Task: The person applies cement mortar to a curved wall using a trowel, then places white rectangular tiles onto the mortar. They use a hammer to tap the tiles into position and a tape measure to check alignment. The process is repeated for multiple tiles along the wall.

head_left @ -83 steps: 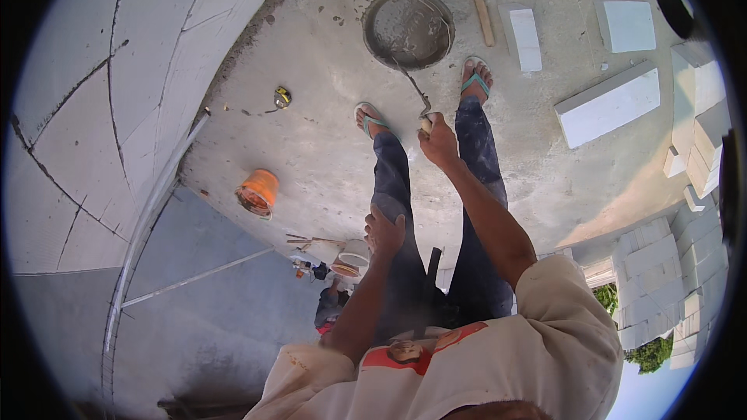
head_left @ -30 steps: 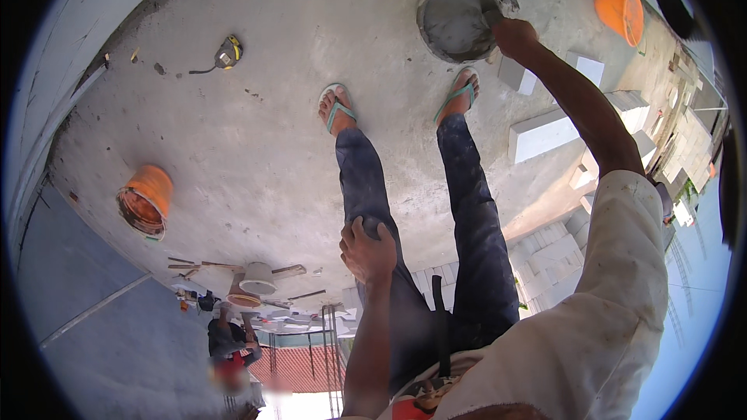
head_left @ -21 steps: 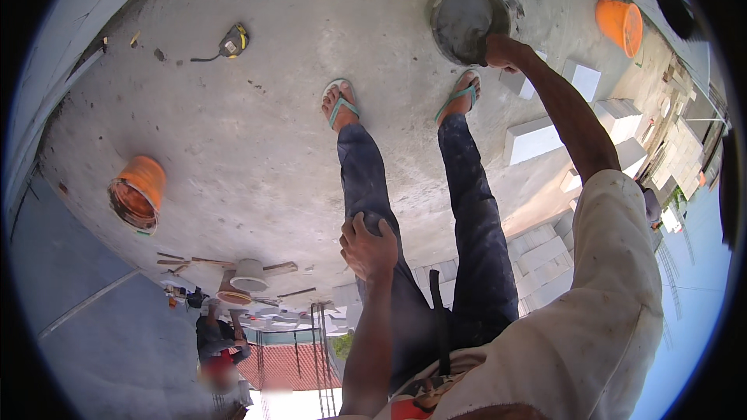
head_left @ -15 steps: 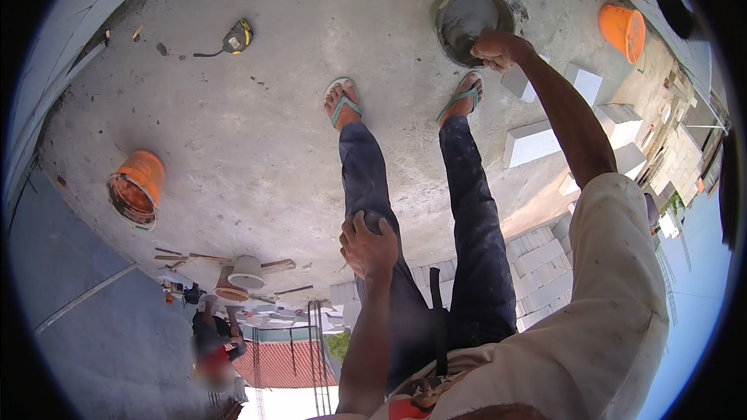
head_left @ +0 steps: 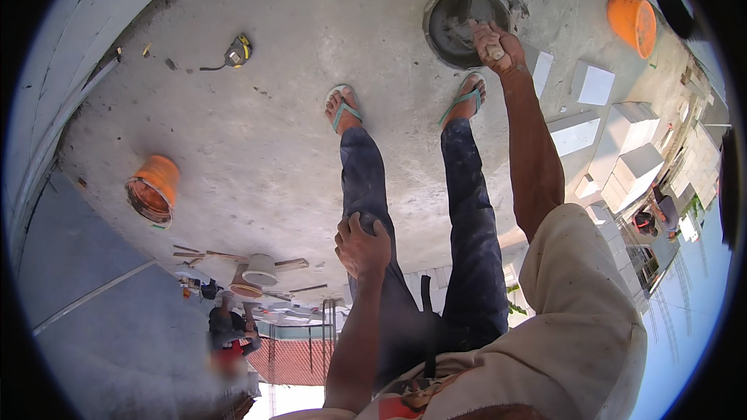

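The right hand (head_left: 501, 45) was wrapped around a trowel handle (head_left: 496, 52), over the mortar tub (head_left: 427, 27), likely so the tool reached the wet mortar (head_left: 475, 6). The left hand (head_left: 362, 247) lay loosely spread upon the left knee (head_left: 366, 204), perhaps to support the leaning body.

Daylight brightens the smooth grey concrete floor (head_left: 264, 132) — overexposed white glares at the lower edge; black-cornered fisheye distortion curves the pale, dark-seamed wall (head_left: 101, 39) — and haze softens the dark blue trousers (head_left: 475, 257).
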### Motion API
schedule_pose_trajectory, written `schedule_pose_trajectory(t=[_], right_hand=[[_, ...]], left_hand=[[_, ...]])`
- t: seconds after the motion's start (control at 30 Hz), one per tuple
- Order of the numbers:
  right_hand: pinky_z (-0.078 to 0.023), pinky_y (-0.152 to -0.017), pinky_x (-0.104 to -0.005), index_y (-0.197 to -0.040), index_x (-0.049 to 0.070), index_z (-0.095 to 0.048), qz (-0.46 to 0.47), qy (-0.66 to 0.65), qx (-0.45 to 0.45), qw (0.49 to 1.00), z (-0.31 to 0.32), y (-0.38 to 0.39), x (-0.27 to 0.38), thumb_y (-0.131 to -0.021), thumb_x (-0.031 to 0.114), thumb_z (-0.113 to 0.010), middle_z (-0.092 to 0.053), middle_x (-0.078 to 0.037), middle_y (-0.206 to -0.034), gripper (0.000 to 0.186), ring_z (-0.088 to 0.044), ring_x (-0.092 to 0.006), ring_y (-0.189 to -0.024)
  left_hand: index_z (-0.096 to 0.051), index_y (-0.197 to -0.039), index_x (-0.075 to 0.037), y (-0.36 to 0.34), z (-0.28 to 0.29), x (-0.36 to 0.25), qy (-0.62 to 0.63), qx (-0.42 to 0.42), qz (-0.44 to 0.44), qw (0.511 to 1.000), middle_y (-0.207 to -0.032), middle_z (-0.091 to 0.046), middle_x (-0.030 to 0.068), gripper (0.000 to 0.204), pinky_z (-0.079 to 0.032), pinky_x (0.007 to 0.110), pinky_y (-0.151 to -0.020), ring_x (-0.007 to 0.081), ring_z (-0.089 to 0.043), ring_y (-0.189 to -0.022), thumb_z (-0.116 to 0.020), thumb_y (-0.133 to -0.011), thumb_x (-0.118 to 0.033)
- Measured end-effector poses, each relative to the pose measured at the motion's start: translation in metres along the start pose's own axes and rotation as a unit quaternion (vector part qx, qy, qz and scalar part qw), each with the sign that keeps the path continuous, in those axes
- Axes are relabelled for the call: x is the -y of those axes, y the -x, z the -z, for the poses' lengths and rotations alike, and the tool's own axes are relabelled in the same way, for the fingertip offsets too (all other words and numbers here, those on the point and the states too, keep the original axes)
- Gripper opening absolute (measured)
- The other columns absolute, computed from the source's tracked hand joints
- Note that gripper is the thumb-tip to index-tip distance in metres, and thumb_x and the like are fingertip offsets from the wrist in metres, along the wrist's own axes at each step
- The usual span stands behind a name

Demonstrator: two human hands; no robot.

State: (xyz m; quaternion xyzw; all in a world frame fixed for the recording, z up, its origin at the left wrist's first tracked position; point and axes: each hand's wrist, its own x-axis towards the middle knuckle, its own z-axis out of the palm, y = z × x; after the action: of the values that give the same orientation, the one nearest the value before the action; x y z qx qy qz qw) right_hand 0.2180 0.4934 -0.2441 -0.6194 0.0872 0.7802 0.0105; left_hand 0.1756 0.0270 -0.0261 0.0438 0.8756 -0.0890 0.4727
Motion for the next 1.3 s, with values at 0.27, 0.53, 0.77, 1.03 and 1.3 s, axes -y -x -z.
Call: schedule_pose_trajectory(t=[0.27,0.53,0.77,1.03,1.3], right_hand=[[-0.057,-0.088,-0.0538,-0.150,0.004,-0.046,0.288,0.778,-0.336,0.446,0.048,0.013,-0.098,-0.101,0.017,-0.061,-0.063,-0.020,-0.111,0.053,-0.069,-0.0407,-0.107],[-0.051,-0.101,-0.0599,-0.155,0.007,-0.042,0.288,0.881,-0.252,0.279,0.041,-0.032,-0.192,-0.091,0.014,-0.074,-0.053,-0.022,-0.138,0.072,-0.056,-0.0445,-0.131],[-0.053,-0.099,-0.0528,-0.151,0.008,-0.048,0.412,0.867,-0.004,0.279,-0.100,-0.089,-0.309,-0.089,0.020,-0.081,-0.056,-0.016,-0.134,0.072,-0.055,-0.0356,-0.126],[-0.037,-0.122,-0.0563,-0.156,0.024,-0.049,0.536,0.839,0.063,-0.071,-0.284,-0.283,-0.419,-0.100,0.018,-0.070,-0.048,-0.014,-0.157,0.060,-0.043,-0.0336,-0.150],[-0.057,-0.092,-0.0557,-0.143,0.019,-0.051,0.371,0.928,0.001,-0.043,-0.271,-0.303,-0.413,-0.088,0.024,-0.082,-0.064,-0.016,-0.128,0.062,-0.070,-0.0356,-0.116]], left_hand=[[-0.061,-0.140,-0.010,0.000,-0.003,-0.004,0.008,0.039,0.022,0.999,-0.146,-0.056,0.0138,0.055,-0.046,0.052,-0.110,0.0362,-0.054,-0.136,-0.069,-0.093,-0.036],[-0.060,-0.143,-0.009,-0.004,-0.002,0.011,0.035,0.048,0.032,0.998,-0.149,-0.056,0.0151,0.059,-0.045,0.050,-0.113,0.0356,-0.054,-0.136,-0.071,-0.093,-0.039],[-0.059,-0.143,-0.008,-0.004,0.002,0.032,0.119,0.063,0.065,0.989,-0.145,-0.057,0.0140,0.058,-0.045,0.051,-0.110,0.0352,-0.055,-0.134,-0.070,-0.094,-0.037],[-0.062,-0.141,-0.010,-0.008,0.013,0.059,0.219,0.055,0.077,0.971,-0.145,-0.059,0.0130,0.056,-0.047,0.056,-0.107,0.0374,-0.058,-0.132,-0.072,-0.094,-0.039],[-0.063,-0.140,-0.011,-0.003,0.019,0.063,0.296,0.026,0.117,0.947,-0.145,-0.060,0.0108,0.054,-0.048,0.055,-0.107,0.0363,-0.058,-0.132,-0.073,-0.094,-0.038]])
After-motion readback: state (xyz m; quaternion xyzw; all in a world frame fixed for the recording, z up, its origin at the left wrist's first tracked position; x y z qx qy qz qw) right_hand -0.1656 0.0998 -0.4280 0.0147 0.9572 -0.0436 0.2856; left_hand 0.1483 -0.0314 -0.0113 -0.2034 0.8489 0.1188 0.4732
